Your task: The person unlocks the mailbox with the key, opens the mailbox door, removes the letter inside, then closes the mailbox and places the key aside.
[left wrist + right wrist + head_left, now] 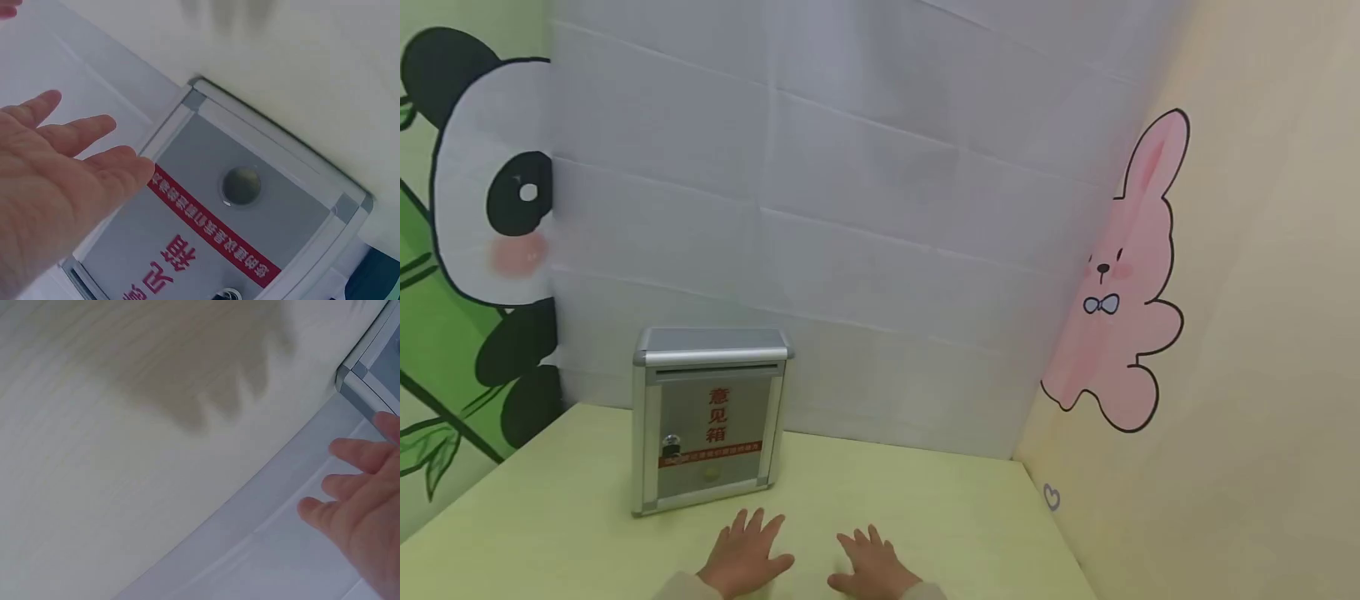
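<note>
A silver metal suggestion box [713, 417] stands upright on the pale yellow table, with red characters on its grey front. Along its top runs a narrow slot; a small lock [672, 445] sits at the front's left side. My left hand [745, 557], fingers spread, is just in front of the box and apart from it. In the left wrist view the box [294, 187] appears upside down beyond the fingers. To the right, my right hand [874, 567] has its fingers spread and holds nothing. Its shadow falls on the table in the right wrist view, beside the box's corner [353, 378].
The table [925, 500] meets a white hanging sheet [880, 250] at the back. A wall with a pink rabbit picture [1131, 333] rises along the right edge. On the left wall is a panda picture [482, 217].
</note>
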`<state>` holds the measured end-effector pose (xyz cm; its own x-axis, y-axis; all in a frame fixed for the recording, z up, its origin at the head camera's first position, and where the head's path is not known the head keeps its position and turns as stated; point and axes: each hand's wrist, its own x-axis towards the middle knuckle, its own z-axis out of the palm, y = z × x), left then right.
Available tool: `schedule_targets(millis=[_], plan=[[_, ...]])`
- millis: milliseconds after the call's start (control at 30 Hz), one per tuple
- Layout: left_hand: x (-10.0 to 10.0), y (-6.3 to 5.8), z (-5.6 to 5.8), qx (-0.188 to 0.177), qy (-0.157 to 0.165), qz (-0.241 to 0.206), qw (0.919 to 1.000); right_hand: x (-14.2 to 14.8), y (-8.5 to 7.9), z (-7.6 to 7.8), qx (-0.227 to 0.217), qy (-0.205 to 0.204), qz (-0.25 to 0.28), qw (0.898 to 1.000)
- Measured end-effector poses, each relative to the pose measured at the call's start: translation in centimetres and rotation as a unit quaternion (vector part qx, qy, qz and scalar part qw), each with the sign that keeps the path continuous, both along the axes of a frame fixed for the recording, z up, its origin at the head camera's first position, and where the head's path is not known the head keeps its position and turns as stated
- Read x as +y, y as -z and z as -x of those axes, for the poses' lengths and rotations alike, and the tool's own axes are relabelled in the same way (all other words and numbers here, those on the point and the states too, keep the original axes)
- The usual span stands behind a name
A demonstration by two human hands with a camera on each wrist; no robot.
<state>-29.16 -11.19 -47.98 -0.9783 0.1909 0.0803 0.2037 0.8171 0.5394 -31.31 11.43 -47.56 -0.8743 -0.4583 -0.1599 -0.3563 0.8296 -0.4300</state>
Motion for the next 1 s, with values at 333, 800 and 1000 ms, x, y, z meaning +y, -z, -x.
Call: schedule_targets(millis=[333,800,1000], plan=[[-3.4,-4.7,0.4,0.215,-0.193,-0.136,0.9475,-3.3,-3.3,2.7,-0.042,-0.050,0.150,0.987],[-11.5,-9.6,3.8,0.264,-0.391,-0.380,0.7952,-9.0,-6.8,5.7,-0.075,0.058,0.382,0.919],[-14.3,-11.8,5.3,0.198,-0.370,-0.415,0.8070,-11.3,-9.2,6.9,-0.052,0.081,0.427,0.899]])
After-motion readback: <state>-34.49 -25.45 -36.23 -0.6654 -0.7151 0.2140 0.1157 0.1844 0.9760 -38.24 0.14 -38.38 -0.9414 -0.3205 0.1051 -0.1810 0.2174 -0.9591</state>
